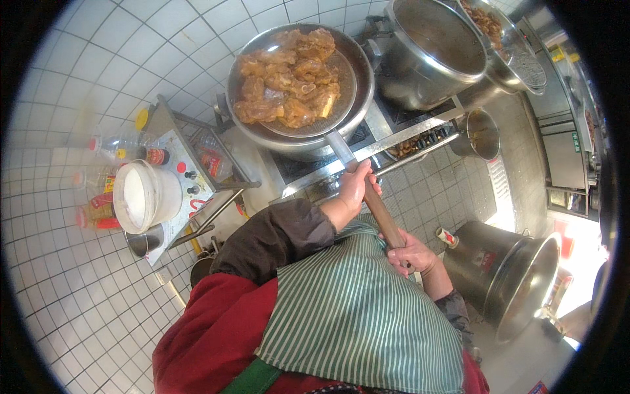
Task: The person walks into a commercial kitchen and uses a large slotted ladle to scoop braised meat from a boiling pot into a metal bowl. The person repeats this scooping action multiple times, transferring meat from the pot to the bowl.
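Observation:
A large round skimmer (382, 213) with a long wooden handle is in both my hands. My left hand (354, 189) wraps round the upper part of the handle, near its metal neck. Lower down, my right hand (410, 254) is closed round the handle's end, close to my striped apron. Heaped on the skimmer's perforated bowl are several browned, glossy chunks of meat (295, 79), some with bone showing. Beneath it stands a wide steel pot (289, 143) on the stove. The pot's contents are mostly hidden, and I cannot tell whether the skimmer rests on its rim.
A tall steel stockpot (426, 72) of brown liquid stands on the stove (387, 144), right of the pot. Beyond it is a pan of browned food (485, 26). At left a metal stand (172, 148) holds a white tub (141, 197) and bottles. A big steel barrel (489, 262) stands at right.

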`<state>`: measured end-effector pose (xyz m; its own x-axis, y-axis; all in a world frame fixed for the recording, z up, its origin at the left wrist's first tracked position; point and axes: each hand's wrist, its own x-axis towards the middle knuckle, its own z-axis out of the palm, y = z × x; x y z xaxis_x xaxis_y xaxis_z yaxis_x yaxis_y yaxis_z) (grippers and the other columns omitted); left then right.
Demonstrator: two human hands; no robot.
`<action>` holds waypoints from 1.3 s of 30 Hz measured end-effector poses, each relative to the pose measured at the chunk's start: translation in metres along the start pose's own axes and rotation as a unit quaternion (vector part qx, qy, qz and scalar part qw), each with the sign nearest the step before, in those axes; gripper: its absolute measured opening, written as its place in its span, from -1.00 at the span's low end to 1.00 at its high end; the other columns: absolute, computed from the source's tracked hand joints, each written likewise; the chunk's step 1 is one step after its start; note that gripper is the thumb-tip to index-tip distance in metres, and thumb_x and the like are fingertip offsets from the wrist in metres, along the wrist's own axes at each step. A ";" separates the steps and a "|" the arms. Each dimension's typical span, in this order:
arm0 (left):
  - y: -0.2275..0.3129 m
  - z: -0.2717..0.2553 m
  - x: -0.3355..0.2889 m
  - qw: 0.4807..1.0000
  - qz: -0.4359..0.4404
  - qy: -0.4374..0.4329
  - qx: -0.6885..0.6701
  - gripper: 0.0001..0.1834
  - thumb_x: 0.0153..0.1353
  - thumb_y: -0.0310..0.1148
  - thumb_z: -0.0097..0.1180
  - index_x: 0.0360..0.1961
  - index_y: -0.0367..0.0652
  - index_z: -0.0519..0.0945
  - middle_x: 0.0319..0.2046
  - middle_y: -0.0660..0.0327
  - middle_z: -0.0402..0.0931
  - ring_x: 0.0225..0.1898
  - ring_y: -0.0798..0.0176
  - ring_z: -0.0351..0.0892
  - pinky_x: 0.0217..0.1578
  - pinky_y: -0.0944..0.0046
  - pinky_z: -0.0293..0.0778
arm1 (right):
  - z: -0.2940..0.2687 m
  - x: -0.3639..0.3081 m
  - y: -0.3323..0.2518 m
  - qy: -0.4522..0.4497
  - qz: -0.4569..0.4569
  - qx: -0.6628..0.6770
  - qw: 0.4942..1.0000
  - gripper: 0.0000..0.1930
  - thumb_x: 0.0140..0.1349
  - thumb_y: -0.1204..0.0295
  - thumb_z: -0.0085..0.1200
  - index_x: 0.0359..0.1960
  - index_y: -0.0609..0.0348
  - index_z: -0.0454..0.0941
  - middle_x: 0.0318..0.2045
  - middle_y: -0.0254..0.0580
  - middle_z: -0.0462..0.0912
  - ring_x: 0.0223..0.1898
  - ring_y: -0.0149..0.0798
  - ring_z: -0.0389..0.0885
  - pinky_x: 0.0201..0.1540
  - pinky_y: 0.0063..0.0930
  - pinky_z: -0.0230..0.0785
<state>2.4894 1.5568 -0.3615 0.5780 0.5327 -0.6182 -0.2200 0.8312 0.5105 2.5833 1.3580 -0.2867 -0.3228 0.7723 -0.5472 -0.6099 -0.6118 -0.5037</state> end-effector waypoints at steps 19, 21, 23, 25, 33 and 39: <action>0.000 -0.002 0.001 1.000 -0.010 -0.004 0.011 -0.69 0.34 -0.12 0.06 -0.35 -0.15 0.39 -0.59 0.25 0.41 -0.61 0.22 0.48 -0.52 0.16 0.52 | 0.000 0.000 0.001 -0.001 -0.005 0.010 1.000 -0.44 0.24 0.54 0.08 0.24 0.15 0.15 -0.64 -0.25 0.41 -0.81 -0.34 0.41 -0.81 -0.50 0.27; -0.001 -0.002 0.002 1.000 0.001 -0.014 0.008 -0.69 0.34 -0.14 0.06 -0.36 -0.17 0.39 -0.60 0.23 0.41 -0.63 0.20 0.49 -0.56 0.13 0.52 | -0.002 0.000 0.001 -0.013 -0.005 0.011 1.000 -0.45 0.26 0.55 0.05 0.25 0.16 0.12 -0.63 -0.25 0.40 -0.81 -0.34 0.42 -0.80 -0.49 0.31; -0.001 -0.002 0.002 1.000 0.009 -0.011 0.013 -0.69 0.33 -0.15 0.06 -0.37 -0.17 0.40 -0.60 0.22 0.41 -0.64 0.19 0.49 -0.57 0.12 0.52 | -0.003 0.000 0.002 -0.018 -0.005 0.007 1.000 -0.44 0.25 0.55 0.06 0.26 0.16 0.11 -0.64 -0.25 0.40 -0.81 -0.33 0.42 -0.80 -0.49 0.32; -0.002 -0.002 0.003 1.000 0.009 0.003 0.026 -0.70 0.33 -0.16 0.06 -0.38 -0.17 0.40 -0.61 0.22 0.41 -0.64 0.18 0.50 -0.57 0.13 0.52 | -0.004 0.001 0.001 -0.021 -0.006 0.009 1.000 -0.44 0.26 0.53 0.06 0.25 0.16 0.11 -0.65 -0.26 0.39 -0.81 -0.33 0.42 -0.80 -0.49 0.31; -0.007 0.004 0.009 0.998 0.036 0.018 0.054 -0.69 0.35 -0.16 0.02 -0.42 -0.18 0.42 -0.61 0.21 0.43 -0.64 0.16 0.49 -0.55 0.13 0.52 | -0.017 -0.004 -0.009 -0.026 -0.019 -0.065 0.997 -0.40 0.19 0.44 0.12 0.24 0.17 0.13 -0.66 -0.29 0.41 -0.81 -0.36 0.42 -0.79 -0.51 0.29; -0.009 0.004 0.012 0.996 0.030 0.032 0.072 -0.70 0.35 -0.09 0.04 -0.34 -0.08 0.39 -0.58 0.30 0.37 -0.60 0.26 0.40 -0.47 0.17 0.50 | -0.033 -0.005 -0.010 -0.023 0.011 -0.061 0.998 -0.46 0.16 0.44 0.09 0.15 0.18 0.16 -0.65 -0.29 0.41 -0.79 -0.40 0.41 -0.78 -0.51 0.29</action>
<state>2.5008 1.5551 -0.3710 0.5151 0.5937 -0.6182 -0.1359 0.7687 0.6251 2.6151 1.3546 -0.3014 -0.3708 0.7634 -0.5289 -0.5100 -0.6433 -0.5710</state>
